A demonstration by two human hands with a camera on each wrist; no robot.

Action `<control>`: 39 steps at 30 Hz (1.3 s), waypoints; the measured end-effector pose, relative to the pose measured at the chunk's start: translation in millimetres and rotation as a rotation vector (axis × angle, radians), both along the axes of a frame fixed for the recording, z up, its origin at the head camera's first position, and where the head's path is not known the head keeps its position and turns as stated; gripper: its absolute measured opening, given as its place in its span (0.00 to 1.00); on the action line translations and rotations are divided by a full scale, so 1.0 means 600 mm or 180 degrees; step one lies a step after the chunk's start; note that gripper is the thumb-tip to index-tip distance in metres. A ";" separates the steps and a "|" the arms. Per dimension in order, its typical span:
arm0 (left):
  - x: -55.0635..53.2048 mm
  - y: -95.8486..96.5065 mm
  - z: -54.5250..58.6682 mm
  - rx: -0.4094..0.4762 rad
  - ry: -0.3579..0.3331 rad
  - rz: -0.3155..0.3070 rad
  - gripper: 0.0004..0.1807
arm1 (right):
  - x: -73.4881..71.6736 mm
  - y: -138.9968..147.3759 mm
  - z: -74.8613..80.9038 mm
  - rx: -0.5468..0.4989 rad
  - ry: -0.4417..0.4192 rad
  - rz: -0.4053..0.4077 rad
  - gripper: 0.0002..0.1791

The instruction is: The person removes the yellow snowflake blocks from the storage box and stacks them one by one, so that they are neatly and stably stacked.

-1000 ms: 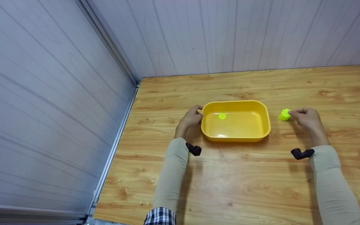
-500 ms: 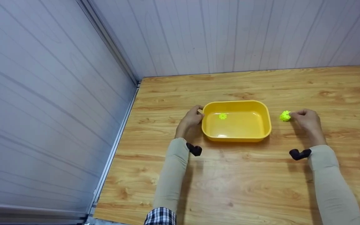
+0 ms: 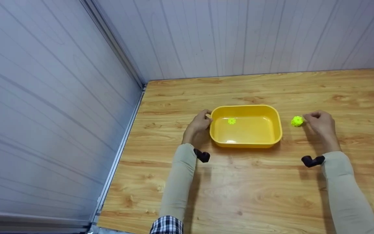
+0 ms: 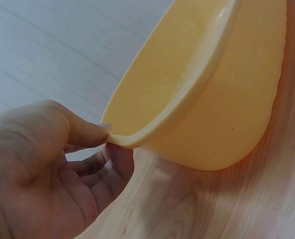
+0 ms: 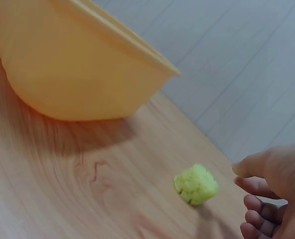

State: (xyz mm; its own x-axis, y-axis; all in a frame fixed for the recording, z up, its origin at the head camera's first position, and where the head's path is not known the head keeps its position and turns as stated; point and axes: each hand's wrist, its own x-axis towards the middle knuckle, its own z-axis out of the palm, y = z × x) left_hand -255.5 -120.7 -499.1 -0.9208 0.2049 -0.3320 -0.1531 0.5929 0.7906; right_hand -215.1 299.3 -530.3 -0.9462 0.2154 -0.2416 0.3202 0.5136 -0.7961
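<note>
My left hand [image 3: 200,123] pinches the left rim of a yellow plastic basin [image 3: 245,130], thumb on the inner side and fingers curled under the lip [image 4: 121,141]. Inside the basin lies one flat, neon yellow-green flower-shaped piece [image 3: 231,121]. To the right of the basin a small stack of the same scalloped flower pieces [image 3: 297,121] stands on the table. My right hand [image 3: 320,123] is just right of that stack. In the right wrist view a gap shows between its thumb and fingertips and the stack [image 5: 196,184], and it holds nothing.
The wood-grain table [image 3: 239,188] meets a pale panelled wall [image 3: 232,39] at the back and another panel [image 3: 50,107] on the left. A black wrist-worn camera [image 3: 202,155] sits on the left sleeve, another black camera [image 3: 312,161] on the right one.
My right fingers held the top flower piece tilted over the others, lowered it onto the stack, then let go and drew slightly right. The left hand and basin stay put.
</note>
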 end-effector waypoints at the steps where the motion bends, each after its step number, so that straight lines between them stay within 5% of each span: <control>1: 0.000 0.000 0.000 -0.0006 0.0000 0.0005 0.17 | -0.001 -0.003 0.004 -0.0005 0.0020 0.0000 0.34; 22: 0.000 0.006 -0.001 -0.0021 0.0017 -0.0035 0.19 | -0.032 -0.126 0.063 -0.0043 0.0440 0.0389 0.31; 39: 0.003 0.010 0.002 0.0121 -0.0050 0.0022 0.18 | -0.053 -0.235 0.034 -0.0094 0.0780 0.0973 0.22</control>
State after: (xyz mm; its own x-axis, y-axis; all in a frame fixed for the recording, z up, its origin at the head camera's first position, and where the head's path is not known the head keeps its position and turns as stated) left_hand -253.4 -114.5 -497.9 -0.9170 0.2112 -0.3385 -0.1697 0.5612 0.8101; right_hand -246.7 158.5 -510.0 -0.9960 -0.0889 -0.0024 -0.0454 0.5316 -0.8458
